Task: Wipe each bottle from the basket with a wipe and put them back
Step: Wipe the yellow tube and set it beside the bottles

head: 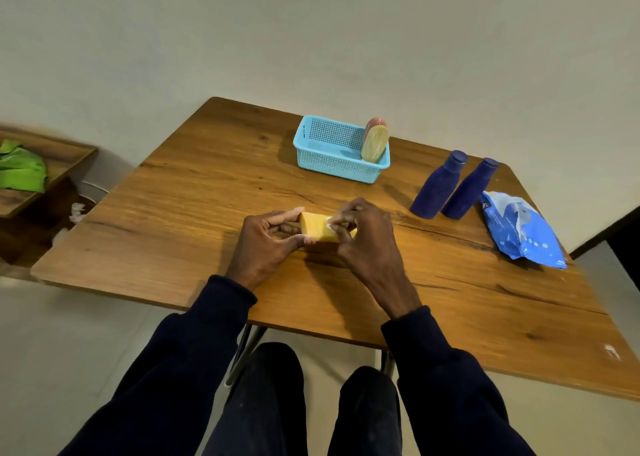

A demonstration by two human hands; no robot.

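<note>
At the near-middle of the wooden table (173, 213), both hands meet on the yellow bottle (313, 228), which lies sideways between them; cannot tell if it touches the tabletop. Left hand (266, 244) grips the bottle's left end, thumb below and fingers curled over the top. Right hand (367, 240) has its fingers bunched, pinching a small white wipe (330, 225) against the bottle's right part. Dark sleeves cover both arms. Off to the right near the table edge lies a blue wipes pack (523, 233), crumpled and flat. Just beside it on the left, one blue bottle (467, 192) stands upright, with a second blue bottle (434, 192) right next to it, close or touching, both capped. Farther back, the light blue basket (332, 157) sits on the table, well apart from the hands. A cream bottle (374, 145) leans in its right corner, with a pink bottle (375, 123) behind it, mostly hidden. Far left, off the table, a green cloth (20, 171) lies on a side shelf (59, 154).
</note>
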